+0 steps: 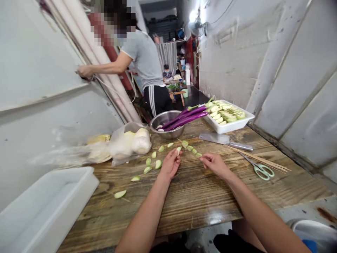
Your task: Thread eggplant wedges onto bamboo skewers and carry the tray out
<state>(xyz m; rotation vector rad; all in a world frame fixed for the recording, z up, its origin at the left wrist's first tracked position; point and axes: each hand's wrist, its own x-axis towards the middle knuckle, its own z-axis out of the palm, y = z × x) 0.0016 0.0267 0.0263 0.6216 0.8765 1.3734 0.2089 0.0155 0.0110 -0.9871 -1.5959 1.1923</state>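
My left hand [171, 163] pinches a pale half-moon slice [179, 150] with green skin, which looks like zucchini. My right hand [212, 163] is closed on the near end of a bamboo skewer strung with several such slices [190, 148]. The skewer slants away to the upper left, its tip close to the slice in my left hand. Loose zucchini slices [147, 170] lie scattered on the wooden table, left of my left hand. Beyond my right hand are a cleaver [214, 137], a bundle of bare skewers [260, 160] and green-handled scissors [264, 172].
Long purple eggplants [184, 119] rest in a steel bowl [171, 135] at the back. A white tray [223, 128] of skewered slices stands at back right. Plastic bags [131, 142] and a white bin [73, 207] are on the left. Another person [147, 59] stands beyond the table.
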